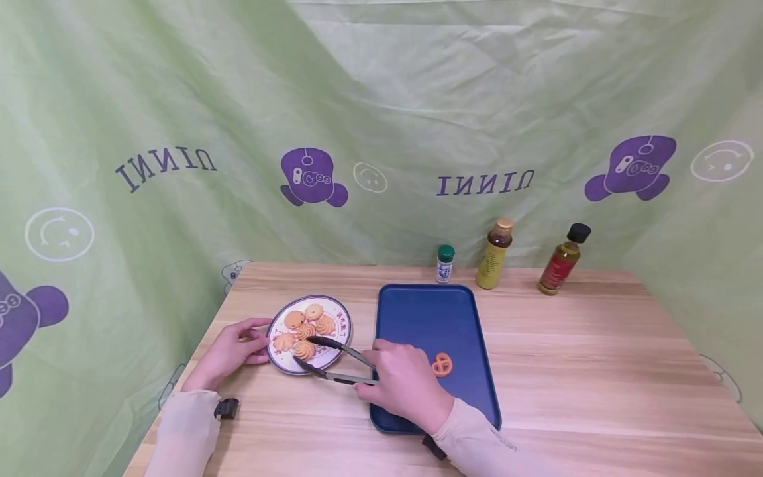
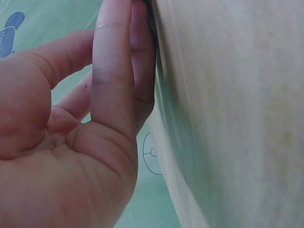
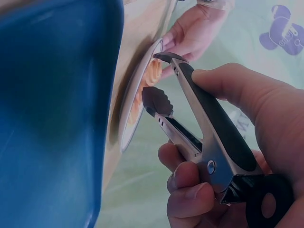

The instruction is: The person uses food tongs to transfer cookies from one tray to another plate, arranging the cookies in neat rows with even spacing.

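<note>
My right hand grips black-and-silver tongs, thumb on one arm and fingers round the other. The tongs' spread tips reach over a round white plate with a dark rim. Between them lies a swirled cookie, and several more cookies sit on the plate. Beside the plate's left rim, my left hand touches the edge with extended fingers. In the left wrist view those fingers look fairly straight; the plate is not visible there. A pretzel-shaped cookie lies on the blue tray, under my right hand's side.
Along the table's back stand a green-capped shaker, a yellow-labelled bottle and a red-labelled bottle. A green printed curtain hangs behind the wooden table. The tray's left edge lies close to the plate.
</note>
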Available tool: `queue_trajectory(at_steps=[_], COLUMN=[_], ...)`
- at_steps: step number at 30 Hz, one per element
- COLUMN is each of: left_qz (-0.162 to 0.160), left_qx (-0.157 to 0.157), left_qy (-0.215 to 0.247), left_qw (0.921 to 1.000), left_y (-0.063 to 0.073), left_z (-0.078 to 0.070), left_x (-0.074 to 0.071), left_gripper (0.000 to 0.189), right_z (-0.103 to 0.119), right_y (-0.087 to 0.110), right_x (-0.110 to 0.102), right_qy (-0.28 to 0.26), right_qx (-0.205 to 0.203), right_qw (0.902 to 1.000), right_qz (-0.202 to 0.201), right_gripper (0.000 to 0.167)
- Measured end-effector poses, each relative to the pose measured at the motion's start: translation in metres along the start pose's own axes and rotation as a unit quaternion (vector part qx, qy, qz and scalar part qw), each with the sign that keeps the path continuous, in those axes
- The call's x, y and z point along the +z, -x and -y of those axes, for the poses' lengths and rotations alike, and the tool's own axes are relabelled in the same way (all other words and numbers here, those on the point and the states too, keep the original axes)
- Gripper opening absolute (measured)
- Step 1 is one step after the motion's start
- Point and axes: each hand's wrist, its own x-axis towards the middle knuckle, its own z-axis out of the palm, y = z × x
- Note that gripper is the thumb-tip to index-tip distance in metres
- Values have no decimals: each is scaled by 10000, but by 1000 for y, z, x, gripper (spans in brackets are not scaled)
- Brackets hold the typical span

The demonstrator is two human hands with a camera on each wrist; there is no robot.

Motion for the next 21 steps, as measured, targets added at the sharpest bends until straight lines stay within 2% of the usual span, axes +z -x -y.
queue_trajectory(at_steps=[10,21], left_qz=[-3,-6], left_qx=[-27,-52], left_qy=[60,74], left_qw=[10000,10000], left_y=[-2,-2], left_z=[2,1], left_x=[1,0], left_gripper=[56,55], right_z=[5,6], right_y=[-7,-7], right_x=[7,6], right_qy=[242,22], right_qx=[-53,117], right_qw=[9996,9999], right_qz=[-126,-28], right_gripper=[35,37])
